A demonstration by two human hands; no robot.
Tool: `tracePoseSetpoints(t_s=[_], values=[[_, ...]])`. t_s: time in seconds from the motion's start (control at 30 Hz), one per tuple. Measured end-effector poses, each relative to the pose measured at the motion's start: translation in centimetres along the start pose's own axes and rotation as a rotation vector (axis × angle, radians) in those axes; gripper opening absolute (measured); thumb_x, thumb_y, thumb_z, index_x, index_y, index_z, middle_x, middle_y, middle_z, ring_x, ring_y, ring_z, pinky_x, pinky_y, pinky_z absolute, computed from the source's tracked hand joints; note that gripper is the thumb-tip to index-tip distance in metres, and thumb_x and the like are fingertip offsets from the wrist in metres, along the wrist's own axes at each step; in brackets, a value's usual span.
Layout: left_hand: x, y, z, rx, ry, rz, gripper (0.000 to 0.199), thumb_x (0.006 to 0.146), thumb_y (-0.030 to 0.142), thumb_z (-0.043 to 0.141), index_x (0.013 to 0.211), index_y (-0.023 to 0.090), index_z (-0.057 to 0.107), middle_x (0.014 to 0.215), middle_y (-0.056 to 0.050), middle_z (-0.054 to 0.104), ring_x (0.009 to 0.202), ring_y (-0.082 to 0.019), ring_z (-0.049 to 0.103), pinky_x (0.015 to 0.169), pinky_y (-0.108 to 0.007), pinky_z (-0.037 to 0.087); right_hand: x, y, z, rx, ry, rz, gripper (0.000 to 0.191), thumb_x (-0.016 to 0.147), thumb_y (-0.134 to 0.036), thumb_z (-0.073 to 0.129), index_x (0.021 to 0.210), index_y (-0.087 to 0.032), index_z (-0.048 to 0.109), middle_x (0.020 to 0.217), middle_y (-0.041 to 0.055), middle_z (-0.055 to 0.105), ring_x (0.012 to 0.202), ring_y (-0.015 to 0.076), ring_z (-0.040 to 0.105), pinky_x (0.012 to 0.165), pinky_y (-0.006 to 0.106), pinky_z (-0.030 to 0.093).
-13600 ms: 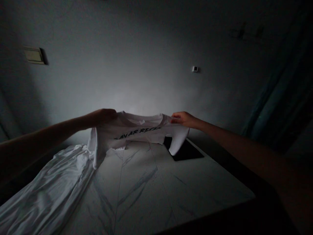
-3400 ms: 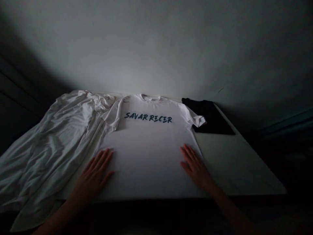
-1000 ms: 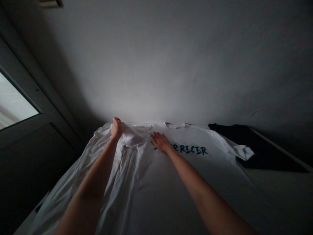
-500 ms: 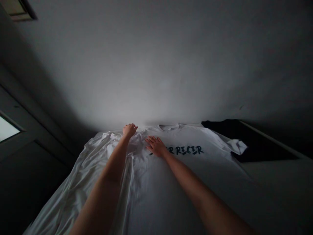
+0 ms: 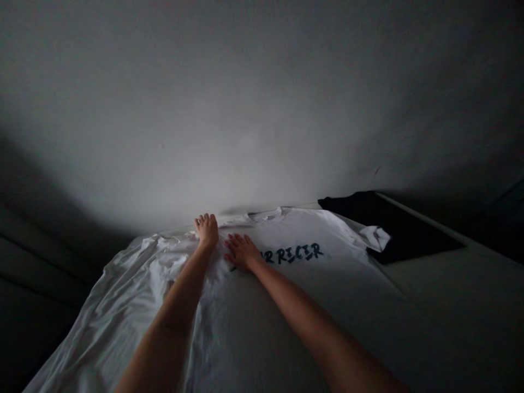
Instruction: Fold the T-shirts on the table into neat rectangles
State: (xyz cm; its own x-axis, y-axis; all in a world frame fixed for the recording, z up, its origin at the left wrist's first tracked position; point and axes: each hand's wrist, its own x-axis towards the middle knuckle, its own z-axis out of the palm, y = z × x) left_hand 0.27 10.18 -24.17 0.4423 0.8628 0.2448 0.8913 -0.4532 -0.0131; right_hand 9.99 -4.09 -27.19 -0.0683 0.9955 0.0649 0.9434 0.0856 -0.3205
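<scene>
Shirt [image 5: 241, 333] laid out on table [image 5: 458, 284], both hands placed at its left shoulder.
On the left it is bordered by a crumpled white cloth [image 5: 118, 297]; on the right, a black cloth [image 5: 413, 234] is partly covered by the sleeve [image 5: 376, 238]. Behind, the table is closed off by a wall [image 5: 229, 109]. The right hand [image 5: 243, 252] is laid flat, fingers spread, and by it the first letters of the print [image 5: 301, 252] are hidden. The left hand [image 5: 207, 230] is held with fingers curled; whether fabric is pinched cannot be told. The other sleeve cannot be clearly made out, and the hem is lost in the dark below.
</scene>
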Motion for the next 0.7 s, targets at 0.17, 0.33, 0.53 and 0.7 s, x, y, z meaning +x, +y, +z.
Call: tracePoseSetpoints(t_s=[0.17, 0.33, 0.53, 0.7], values=[[-1.9, 3.1, 3.1, -0.205, -0.026, 0.428, 0.051, 0.094, 0.018, 0.034, 0.141, 0.018, 0.053, 0.150, -0.012, 0.053, 0.141, -0.023, 0.044, 0.115, -0.044, 0.035, 0.7, 0.2, 0.6, -0.028, 0.089, -0.051, 0.059, 0.099, -0.036, 0.047, 0.151, -0.009, 0.043, 0.158, 0.0154, 0.037, 0.151, 0.0260, 0.025, 0.125, 0.043, 0.016], [-1.8, 0.9, 3.9, -0.138, -0.142, 0.272, 0.056, 0.099, 0.028, 0.027, 0.153, 0.018, 0.041, 0.161, -0.009, 0.036, 0.150, -0.026, 0.030, 0.121, -0.044, 0.026, -1.4, 6.1, -1.0, -0.043, 0.083, -0.132, 0.052, 0.102, -0.038, 0.043, 0.152, -0.021, 0.044, 0.160, 0.0072, 0.037, 0.149, 0.0204, 0.032, 0.124, 0.040, 0.022], [-2.1, 1.3, 3.7, -0.078, -0.150, 0.171, 0.057, 0.099, 0.046, 0.031, 0.155, 0.036, 0.034, 0.166, -0.006, 0.026, 0.151, -0.035, 0.025, 0.117, -0.057, 0.026, -6.9, 19.6, -7.0, -0.152, 0.092, 0.275, 0.053, 0.103, -0.043, 0.042, 0.153, -0.030, 0.040, 0.164, 0.0046, 0.029, 0.151, 0.0251, 0.026, 0.123, 0.049, 0.021], [-1.1, 0.8, 4.9, -0.075, -0.072, 0.127, 0.057, 0.094, 0.043, 0.041, 0.150, 0.036, 0.043, 0.157, -0.007, 0.045, 0.145, -0.036, 0.037, 0.112, -0.057, 0.033, -9.7, 25.5, -10.9, -0.212, 0.143, 0.389, 0.051, 0.101, -0.036, 0.047, 0.150, -0.021, 0.047, 0.158, 0.0047, 0.041, 0.145, 0.0185, 0.039, 0.120, 0.032, 0.027]])
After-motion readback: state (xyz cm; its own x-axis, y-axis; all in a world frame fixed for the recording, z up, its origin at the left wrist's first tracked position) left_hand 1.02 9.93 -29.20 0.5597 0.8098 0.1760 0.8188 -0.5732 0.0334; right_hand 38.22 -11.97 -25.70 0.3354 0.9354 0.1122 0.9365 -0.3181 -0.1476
